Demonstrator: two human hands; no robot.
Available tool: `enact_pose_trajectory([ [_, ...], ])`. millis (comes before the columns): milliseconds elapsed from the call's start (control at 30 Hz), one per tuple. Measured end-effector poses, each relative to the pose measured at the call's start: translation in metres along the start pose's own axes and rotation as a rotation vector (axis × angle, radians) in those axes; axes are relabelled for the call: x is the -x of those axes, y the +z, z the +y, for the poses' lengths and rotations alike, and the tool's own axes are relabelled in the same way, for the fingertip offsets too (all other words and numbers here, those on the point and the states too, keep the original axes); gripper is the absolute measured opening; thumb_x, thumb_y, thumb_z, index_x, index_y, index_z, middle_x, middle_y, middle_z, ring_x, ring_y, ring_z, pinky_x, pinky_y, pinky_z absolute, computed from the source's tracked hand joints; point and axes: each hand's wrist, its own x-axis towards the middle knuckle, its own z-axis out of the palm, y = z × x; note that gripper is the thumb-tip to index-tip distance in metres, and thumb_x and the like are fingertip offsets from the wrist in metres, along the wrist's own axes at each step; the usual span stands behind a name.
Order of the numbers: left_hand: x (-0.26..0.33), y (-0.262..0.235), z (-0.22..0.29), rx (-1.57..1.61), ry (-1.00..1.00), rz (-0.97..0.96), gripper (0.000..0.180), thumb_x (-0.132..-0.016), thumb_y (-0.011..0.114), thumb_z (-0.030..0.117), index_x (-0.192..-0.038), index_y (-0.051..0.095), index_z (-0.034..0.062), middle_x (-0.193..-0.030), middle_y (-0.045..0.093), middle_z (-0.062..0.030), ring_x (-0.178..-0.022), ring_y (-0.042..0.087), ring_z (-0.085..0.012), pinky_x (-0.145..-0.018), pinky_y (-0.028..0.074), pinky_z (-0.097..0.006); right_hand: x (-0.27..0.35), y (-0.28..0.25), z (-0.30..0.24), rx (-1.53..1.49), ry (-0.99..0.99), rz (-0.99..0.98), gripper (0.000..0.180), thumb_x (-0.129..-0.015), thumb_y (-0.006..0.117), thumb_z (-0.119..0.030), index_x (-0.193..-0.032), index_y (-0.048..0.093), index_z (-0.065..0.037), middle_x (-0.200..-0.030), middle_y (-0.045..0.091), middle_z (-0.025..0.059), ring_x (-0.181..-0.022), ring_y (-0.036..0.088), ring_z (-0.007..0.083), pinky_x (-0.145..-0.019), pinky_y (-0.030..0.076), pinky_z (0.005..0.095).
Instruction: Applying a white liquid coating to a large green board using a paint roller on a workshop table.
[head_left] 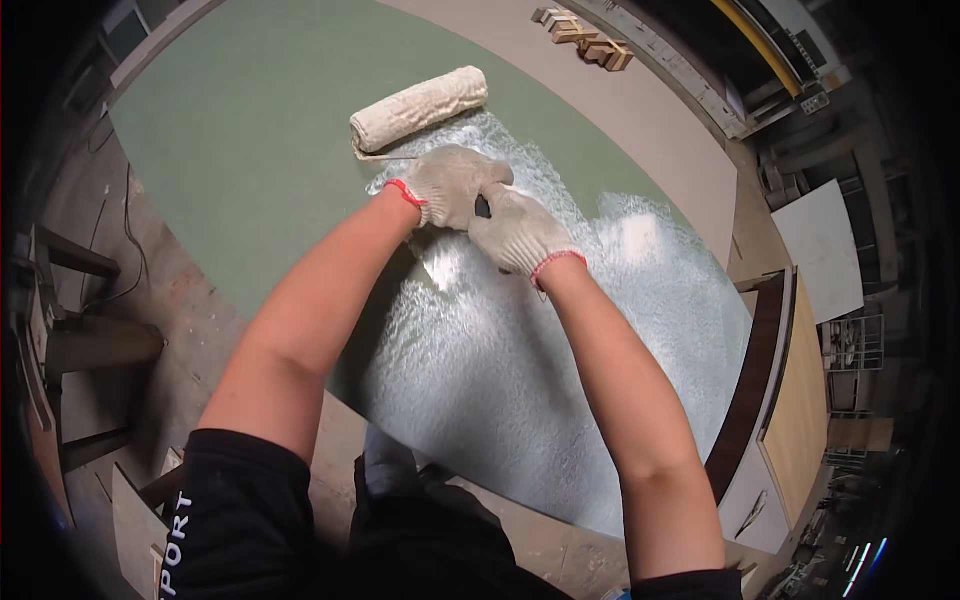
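Note:
Both my hands wear off-white knit work gloves with red cuffs and are closed together on the handle of a paint roller. My left hand (455, 185) is farther forward, beside the roller's wire frame, and my right hand (523, 230) grips just behind it. Most of the handle is hidden by the gloves; a dark bit shows between them. The fluffy cream paint roller (420, 108) rests on a large green board (270, 130). A wet, whitish glossy coat (480, 360) covers the board's near and right part, with dry green to the left and beyond.
Small wood blocks (585, 38) lie on a beige board (640, 110) at the far side. A cabinet (785, 420) with a pale wood side stands close at the right. Dark metal supports (100, 345) stand on the stained floor (190, 270) to the left. A white sheet (818, 250) leans at the far right.

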Motion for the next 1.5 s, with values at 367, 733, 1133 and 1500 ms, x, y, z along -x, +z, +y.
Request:
enact_pose_trajectory([
  [367,0.049,0.100,0.357,0.445,0.081,-0.246,0.031,-0.079,0.069,0.021,-0.103,0.067,0.0008,-0.083,0.074,-0.0192,-0.080,0.076,-0.0370,-0.071,0.060,-0.050,0.353,-0.012,0.159,-0.065,0.154,-0.231,0.044,-0.091,0.074,-0.033,-0.128,0.065,-0.010,-0.090,0.073,0.0256,-0.085,0.073,0.0451,-0.075,0.058,0.0516],
  [733,0.039,0.011,0.090,0.091,-0.206,-0.244,0.033,-0.073,0.071,0.023,-0.101,0.071,0.0070,-0.082,0.074,-0.0163,-0.081,0.076,-0.0354,-0.072,0.060,-0.048,0.084,-0.014,0.027,-0.016,-0.124,-0.265,0.042,-0.099,0.062,-0.038,-0.128,0.061,-0.008,-0.108,0.074,0.0281,-0.103,0.072,0.0452,-0.092,0.056,0.0528],
  [1133,0.075,0.044,0.174,0.095,0.024,-0.295,0.029,-0.069,0.077,0.029,-0.089,0.075,0.0078,-0.081,0.074,-0.0166,-0.075,0.074,-0.0358,-0.065,0.058,-0.048,0.194,0.049,0.075,-0.132,-0.147,-0.091,0.043,-0.097,0.068,-0.034,-0.129,0.061,-0.007,-0.098,0.073,0.0274,-0.092,0.072,0.0462,-0.080,0.056,0.0535],
  [1500,0.064,0.094,0.259,0.407,0.371,-0.259,0.036,-0.077,0.075,0.036,-0.100,0.069,0.0083,-0.077,0.072,-0.0130,-0.076,0.075,-0.0351,-0.067,0.058,-0.051,0.308,0.035,0.085,-0.634,0.536,-0.170,0.034,-0.106,0.062,-0.026,-0.133,0.065,-0.005,-0.081,0.067,0.0073,-0.060,0.067,0.0133,-0.056,0.054,0.0297],
])
